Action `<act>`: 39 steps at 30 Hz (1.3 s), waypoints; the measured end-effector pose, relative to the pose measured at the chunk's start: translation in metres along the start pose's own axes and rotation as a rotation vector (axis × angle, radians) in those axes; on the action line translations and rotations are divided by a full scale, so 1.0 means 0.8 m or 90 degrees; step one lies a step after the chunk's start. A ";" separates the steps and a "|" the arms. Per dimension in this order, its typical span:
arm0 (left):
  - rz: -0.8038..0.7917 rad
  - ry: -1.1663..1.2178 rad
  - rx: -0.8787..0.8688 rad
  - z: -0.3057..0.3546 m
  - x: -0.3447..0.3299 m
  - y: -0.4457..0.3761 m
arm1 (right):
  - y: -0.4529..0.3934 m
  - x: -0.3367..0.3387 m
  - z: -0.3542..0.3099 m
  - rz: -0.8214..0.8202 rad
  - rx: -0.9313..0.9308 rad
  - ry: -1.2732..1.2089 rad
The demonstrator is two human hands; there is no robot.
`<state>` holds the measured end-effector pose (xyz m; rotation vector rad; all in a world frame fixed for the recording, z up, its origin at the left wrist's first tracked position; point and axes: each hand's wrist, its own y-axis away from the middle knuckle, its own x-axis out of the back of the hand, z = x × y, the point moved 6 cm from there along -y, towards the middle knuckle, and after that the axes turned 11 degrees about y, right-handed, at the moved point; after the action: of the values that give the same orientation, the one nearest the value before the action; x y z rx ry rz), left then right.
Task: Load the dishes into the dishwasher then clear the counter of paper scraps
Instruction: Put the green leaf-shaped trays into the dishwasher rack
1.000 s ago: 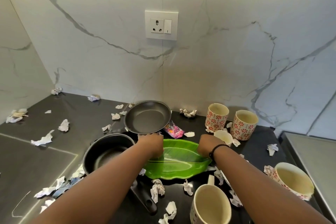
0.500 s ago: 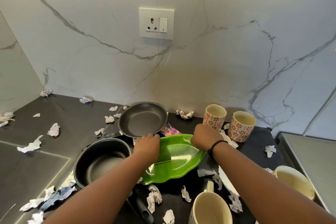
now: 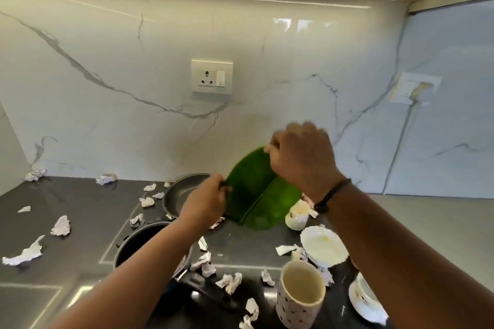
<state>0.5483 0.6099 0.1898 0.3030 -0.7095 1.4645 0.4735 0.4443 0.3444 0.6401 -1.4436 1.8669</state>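
Crumpled white paper scraps litter the dark, smooth worktop. A black pot sits before a round dark frying pan. The left hand pinches the lower left edge of the glossy green leaf-shaped plate, tilted steeply above the worktop; the right hand grips its top edge. Right: cream mug, scalloped white bowl

1 head-worn view faces forward, downward, close above the counter.
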 end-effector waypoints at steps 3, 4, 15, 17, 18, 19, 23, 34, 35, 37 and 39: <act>0.113 0.170 -0.146 0.059 0.040 0.032 | 0.010 0.098 0.013 0.217 -0.043 -0.019; 0.140 0.225 -0.199 0.082 0.052 0.046 | 0.018 0.124 0.022 0.272 -0.064 -0.055; 0.025 0.489 -0.240 0.245 -0.044 0.152 | 0.195 0.163 0.176 0.052 -0.439 -0.392; -0.050 0.506 -0.225 0.272 -0.084 0.167 | 0.239 0.169 0.219 0.025 -0.494 -0.411; -0.085 0.508 -0.226 0.289 -0.107 0.177 | 0.262 0.171 0.243 0.007 -0.518 -0.428; -0.117 0.511 -0.228 0.309 -0.134 0.187 | 0.290 0.172 0.269 -0.016 -0.546 -0.452; -0.232 0.524 -0.249 0.402 -0.249 0.248 | 0.412 0.184 0.383 -0.045 -0.661 -0.495; -0.597 0.466 -0.046 0.578 -0.629 0.468 | 0.773 0.189 0.653 -0.113 -0.933 -0.414; -0.626 0.447 -0.021 0.578 -0.653 0.481 | 0.799 0.184 0.664 -0.124 -0.960 -0.420; -0.673 0.404 -0.003 0.577 -0.692 0.500 | 0.843 0.169 0.678 -0.133 -1.012 -0.431; -0.718 0.376 0.019 0.576 -0.731 0.518 | 0.883 0.153 0.686 -0.123 -1.055 -0.440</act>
<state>0.0602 -0.0821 0.0951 0.2102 0.0260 0.4222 -0.1582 -0.1653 0.1343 0.4519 -2.5251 -0.1555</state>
